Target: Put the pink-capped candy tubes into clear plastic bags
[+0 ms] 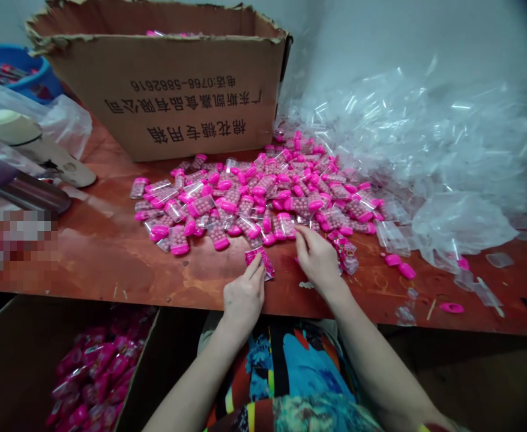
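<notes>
My left hand is closed over a small bright pink printed packet at the front of the heap, thumb and fingers together on it. To its right, my right hand pinches the edge of a small clear candy container that has a pink cap and pink beads inside. A heap of similar containers spreads across the table just beyond both hands. Beside my right wrist lie more shiny pink printed packets, partly hidden by the hand.
A large cardboard box stands behind the heap. Clear plastic bags pile up at right, with loose pink caps nearby. At left are a blue basin and a white bottle. Below the table, a carton holds pink packets.
</notes>
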Demonstrator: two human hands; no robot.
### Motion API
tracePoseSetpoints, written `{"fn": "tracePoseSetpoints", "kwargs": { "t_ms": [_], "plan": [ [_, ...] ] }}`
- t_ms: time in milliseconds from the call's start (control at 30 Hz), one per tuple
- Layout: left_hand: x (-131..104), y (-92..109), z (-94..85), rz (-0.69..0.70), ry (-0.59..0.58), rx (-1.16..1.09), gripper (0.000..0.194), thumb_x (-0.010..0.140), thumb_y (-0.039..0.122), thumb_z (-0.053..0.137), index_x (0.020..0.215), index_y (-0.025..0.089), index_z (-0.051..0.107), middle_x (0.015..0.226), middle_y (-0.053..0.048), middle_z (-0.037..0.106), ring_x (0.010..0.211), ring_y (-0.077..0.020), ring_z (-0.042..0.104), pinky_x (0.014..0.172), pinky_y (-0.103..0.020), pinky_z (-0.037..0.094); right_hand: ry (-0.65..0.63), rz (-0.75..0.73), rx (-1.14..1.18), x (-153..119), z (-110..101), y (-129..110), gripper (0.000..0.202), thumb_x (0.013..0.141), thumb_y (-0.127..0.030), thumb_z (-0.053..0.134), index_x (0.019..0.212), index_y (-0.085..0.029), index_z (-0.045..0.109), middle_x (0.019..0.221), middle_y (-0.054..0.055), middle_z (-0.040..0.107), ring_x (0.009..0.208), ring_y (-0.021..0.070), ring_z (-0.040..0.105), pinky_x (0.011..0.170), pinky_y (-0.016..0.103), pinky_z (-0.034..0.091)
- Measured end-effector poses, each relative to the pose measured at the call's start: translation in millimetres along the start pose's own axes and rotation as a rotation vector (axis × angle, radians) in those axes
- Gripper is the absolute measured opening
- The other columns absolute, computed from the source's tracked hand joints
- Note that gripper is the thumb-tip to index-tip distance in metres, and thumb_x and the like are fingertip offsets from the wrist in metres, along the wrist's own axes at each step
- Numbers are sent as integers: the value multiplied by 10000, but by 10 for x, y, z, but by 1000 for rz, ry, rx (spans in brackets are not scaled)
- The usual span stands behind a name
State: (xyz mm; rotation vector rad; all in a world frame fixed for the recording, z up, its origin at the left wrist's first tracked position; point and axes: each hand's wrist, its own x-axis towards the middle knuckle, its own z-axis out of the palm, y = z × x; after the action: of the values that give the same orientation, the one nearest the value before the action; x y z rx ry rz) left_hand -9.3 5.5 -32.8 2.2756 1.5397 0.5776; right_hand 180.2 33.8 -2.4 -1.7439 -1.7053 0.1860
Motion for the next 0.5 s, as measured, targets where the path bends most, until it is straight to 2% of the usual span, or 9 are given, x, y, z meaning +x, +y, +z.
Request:
{"fn": "tracePoseSetpoints", "kwargs": {
  "t_ms": [133, 233, 300, 367, 433, 500],
  "plan": [
    [9, 25, -51, -11, 83, -57, 292, 966, 236, 503, 1116, 239, 754, 1438, -114, 583, 919, -254, 741, 737, -328, 576, -128, 117, -283, 443, 216, -5, 413, 974, -343, 514, 1283, -90, 621, 1108, 227, 673, 1040, 357, 617, 898, 460, 459],
    [13, 30, -151, -3, 215, -78, 291, 965, 232, 516, 1132, 227, 755, 1514, -150, 494, 1055, -285, 709, 778, -340, 578, -131, 136, -279, 511, 272, -30, 488, 912, -258, 569, 1353, -52, 547, 1161, 245, 628, 1103, 385, 569, 935, 501, 427],
    [18, 18, -243, 5, 286, -84, 282, 963, 237, 533, 1134, 235, 757, 1516, -155, 489, 1120, -292, 681, 790, -333, 574, -82, 136, -105, 443, 245, -49, 431, 890, -230, 562, 1293, -78, 579, 1145, 210, 627, 1068, 346, 581, 923, 470, 439],
    [27, -1, -327, 12, 318, -83, 268, 961, 254, 549, 1123, 254, 762, 1487, -145, 522, 1084, -272, 691, 778, -318, 570, -82, 202, 205, 320, 184, -80, 310, 885, -262, 567, 1165, -137, 617, 1026, 136, 655, 905, 270, 618, 824, 400, 478],
    [38, -15, -373, 16, 320, -87, 264, 963, 275, 554, 1124, 270, 763, 1460, -137, 550, 1008, -241, 708, 771, -309, 567, -194, 323, 582, 173, 122, -130, 209, 886, -320, 584, 1048, -188, 595, 842, 45, 655, 685, 194, 596, 680, 337, 480],
    [47, -17, -367, 23, 307, -99, 270, 965, 287, 551, 1135, 277, 761, 1464, -135, 547, 977, -231, 715, 777, -309, 566, -322, 428, 881, 31, 83, -201, 208, 875, -372, 623, 985, -207, 558, 708, -21, 618, 558, 146, 539, 590, 296, 446]
  ]
}}
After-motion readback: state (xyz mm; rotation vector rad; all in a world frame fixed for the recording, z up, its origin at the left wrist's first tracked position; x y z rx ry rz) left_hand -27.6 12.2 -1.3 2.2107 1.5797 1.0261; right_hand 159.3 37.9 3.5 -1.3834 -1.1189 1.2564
